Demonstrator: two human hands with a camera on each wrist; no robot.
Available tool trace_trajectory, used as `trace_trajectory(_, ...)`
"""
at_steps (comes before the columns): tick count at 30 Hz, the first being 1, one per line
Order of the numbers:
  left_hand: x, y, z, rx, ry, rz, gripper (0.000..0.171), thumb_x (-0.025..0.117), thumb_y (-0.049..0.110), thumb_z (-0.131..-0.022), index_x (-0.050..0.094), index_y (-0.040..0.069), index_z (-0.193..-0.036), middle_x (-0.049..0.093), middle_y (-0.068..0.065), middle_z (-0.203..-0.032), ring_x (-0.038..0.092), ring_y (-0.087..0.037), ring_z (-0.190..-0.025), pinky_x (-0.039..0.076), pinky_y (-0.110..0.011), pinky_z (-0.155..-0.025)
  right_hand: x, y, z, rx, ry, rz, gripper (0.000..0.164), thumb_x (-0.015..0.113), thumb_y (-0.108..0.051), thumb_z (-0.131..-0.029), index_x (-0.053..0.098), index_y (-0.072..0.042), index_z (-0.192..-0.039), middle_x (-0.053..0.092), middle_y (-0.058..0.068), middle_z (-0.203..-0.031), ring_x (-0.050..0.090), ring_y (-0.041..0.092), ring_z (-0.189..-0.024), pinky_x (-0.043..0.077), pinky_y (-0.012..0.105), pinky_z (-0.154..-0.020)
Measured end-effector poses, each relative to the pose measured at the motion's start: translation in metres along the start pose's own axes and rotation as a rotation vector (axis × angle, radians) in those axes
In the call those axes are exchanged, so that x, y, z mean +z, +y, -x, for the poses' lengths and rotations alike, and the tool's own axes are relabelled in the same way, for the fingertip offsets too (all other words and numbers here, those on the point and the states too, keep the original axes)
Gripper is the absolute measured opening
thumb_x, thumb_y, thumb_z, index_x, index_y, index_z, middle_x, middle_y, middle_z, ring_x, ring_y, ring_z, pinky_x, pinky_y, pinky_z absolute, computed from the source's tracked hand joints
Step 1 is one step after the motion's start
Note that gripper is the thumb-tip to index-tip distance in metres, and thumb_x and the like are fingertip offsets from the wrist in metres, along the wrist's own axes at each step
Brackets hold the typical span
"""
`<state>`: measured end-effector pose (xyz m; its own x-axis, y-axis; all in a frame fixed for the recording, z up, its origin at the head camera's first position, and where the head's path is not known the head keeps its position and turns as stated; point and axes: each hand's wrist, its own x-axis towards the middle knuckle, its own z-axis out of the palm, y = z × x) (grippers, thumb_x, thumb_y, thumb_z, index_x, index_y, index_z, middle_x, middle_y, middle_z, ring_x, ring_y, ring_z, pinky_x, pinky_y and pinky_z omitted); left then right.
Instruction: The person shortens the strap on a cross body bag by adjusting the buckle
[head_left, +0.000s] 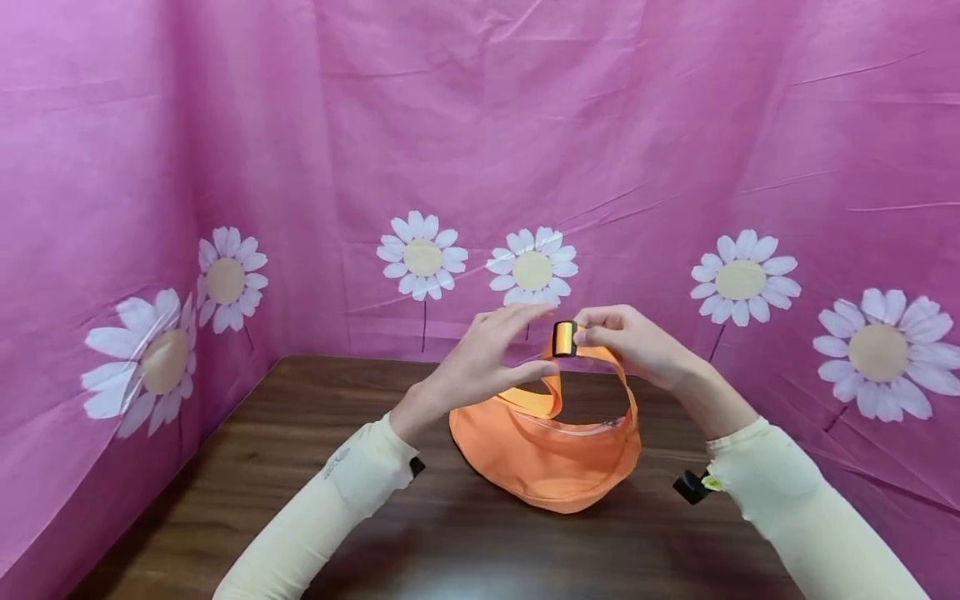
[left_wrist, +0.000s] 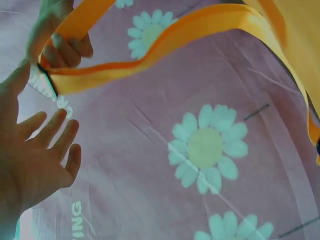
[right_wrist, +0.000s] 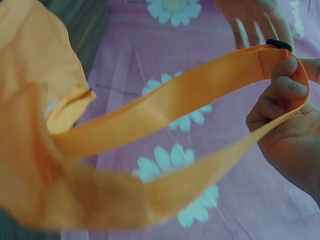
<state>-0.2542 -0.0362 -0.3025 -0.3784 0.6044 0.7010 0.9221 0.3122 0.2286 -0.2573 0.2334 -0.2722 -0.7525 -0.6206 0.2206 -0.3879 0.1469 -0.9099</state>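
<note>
An orange bag (head_left: 551, 458) with a zip along its top sits on the wooden table, its orange strap (right_wrist: 150, 112) raised in a loop. At the top of the loop is a black slide buckle (head_left: 565, 339) with strap webbing through it. My right hand (head_left: 633, 342) pinches the strap right beside the buckle, fingers curled round it in the right wrist view. My left hand (head_left: 491, 354) is held just left of the buckle, fingers extended and thumb apart. In the left wrist view a gap shows between its fingers (left_wrist: 62, 132) and the strap.
The dark wooden table (head_left: 247, 500) runs back to a pink cloth backdrop (head_left: 480, 125) printed with white daisies, which encloses the back and both sides. A small black device (head_left: 690, 487) is at the right sleeve's cuff.
</note>
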Motion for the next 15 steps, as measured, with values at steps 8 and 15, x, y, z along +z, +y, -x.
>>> trace_trajectory(8, 0.013, -0.001, 0.002, 0.084, 0.058, -0.037, 0.054, 0.083, 0.038, -0.087, 0.066, 0.014, -0.132, 0.065, 0.006, -0.121, 0.056, -0.003, -0.113, 0.037, -0.035, -0.095, 0.022, 0.016, 0.002, -0.047, -0.033, -0.059, 0.013, 0.061, -0.009, -0.101, 0.063, 0.003, -0.095, 0.066, 0.011, -0.088, 0.058, 0.019, -0.082, 0.049, 0.029, -0.069)
trace_trajectory(15, 0.016, -0.010, 0.012, 0.108, 0.069, -0.110, 0.053, 0.083, 0.040, -0.087, 0.067, 0.012, -0.129, 0.065, 0.003, -0.118, 0.057, -0.009, -0.108, 0.039, -0.034, -0.094, 0.016, 0.031, 0.008, -0.017, 0.001, -0.024, 0.019, 0.060, -0.008, -0.102, 0.066, 0.009, -0.108, 0.066, 0.012, -0.087, 0.060, 0.017, -0.080, 0.053, 0.032, -0.070)
